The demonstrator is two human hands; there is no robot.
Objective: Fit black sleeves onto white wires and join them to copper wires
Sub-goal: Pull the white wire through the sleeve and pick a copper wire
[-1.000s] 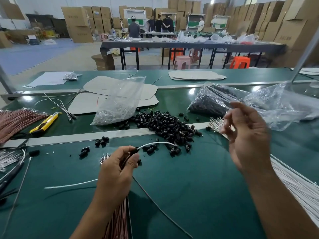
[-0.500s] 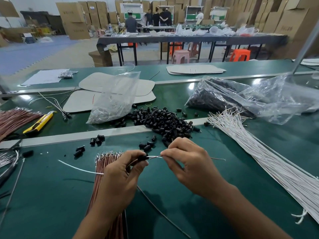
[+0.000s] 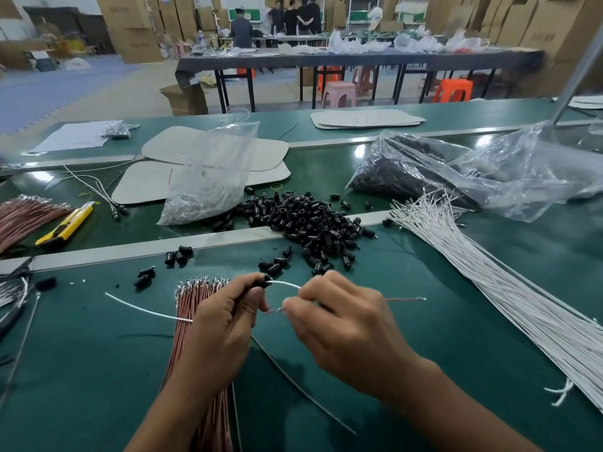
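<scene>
Landmark: I'm using the sleeve pile as reference. It is loose black pieces heaped across the metal strip of the bench.
Left hand: the left hand is just on the near side of the pile, with thumb and forefinger pinching one black sleeve.
White wire: the white wire exits that sleeve and arcs across to the right hand. Its other end trails out past the left hand, near-left of the pile.
Right hand: the right hand is also on the near side of the pile. Its fingers are curled, pinching the white wire's end together with a copper wire.
Copper wire: its tip sticks out past the right hand, near-right of the pile.
Joint: I can't tell if the two ends are mated, as the fingers cover it.
Copper bundle: the copper bundle lies under the left hand, terminals pointing toward the pile.
White bundle: the white bundle sits right of the pile, fanned at the pile end.
Bags: a clear bag rests against the pile's left edge. The bag of sleeves is beyond the pile, to the right.
Knife: a yellow knife lies well left of the pile.
</scene>
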